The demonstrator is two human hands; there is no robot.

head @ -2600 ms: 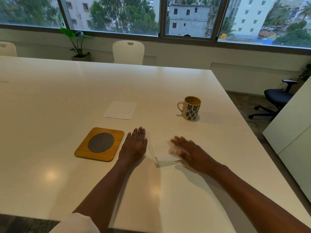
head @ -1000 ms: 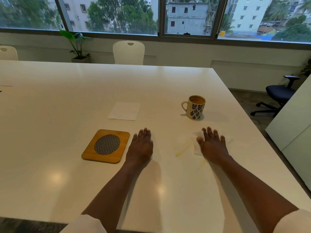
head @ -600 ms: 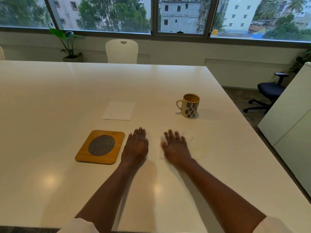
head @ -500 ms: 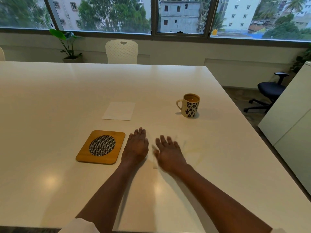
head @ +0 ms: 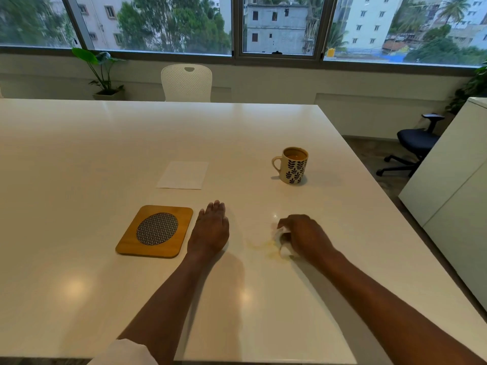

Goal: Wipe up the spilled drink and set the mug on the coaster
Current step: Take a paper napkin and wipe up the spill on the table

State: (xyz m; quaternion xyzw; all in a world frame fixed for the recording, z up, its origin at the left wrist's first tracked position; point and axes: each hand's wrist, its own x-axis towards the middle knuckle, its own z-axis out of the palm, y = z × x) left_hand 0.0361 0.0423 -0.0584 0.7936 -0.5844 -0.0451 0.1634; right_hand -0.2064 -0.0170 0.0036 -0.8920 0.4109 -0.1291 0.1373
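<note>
A cream mug (head: 293, 165) with dark blue leaf prints stands upright on the white table (head: 79, 143), brown drink inside, handle to the left. A square wooden coaster (head: 156, 230) with a woven round centre lies left of my hands. My left hand (head: 210, 229) rests flat on the table beside the coaster, holding nothing. My right hand (head: 303, 235) is closed on a crumpled white tissue (head: 281, 239) pressed to the table. A thin yellowish smear of spilled drink (head: 263, 246) lies just left of the tissue.
A flat white napkin (head: 183, 175) lies beyond the coaster. A white chair (head: 186, 81) stands at the table's far edge, a potted plant (head: 101, 72) to its left. A black office chair (head: 415, 143) and a white cabinet (head: 453, 185) stand to the right.
My right hand has swept the tissue left and then back right across the spill, and its fingers have bunched the tissue. My left hand, the mug and the coaster stayed where they were.
</note>
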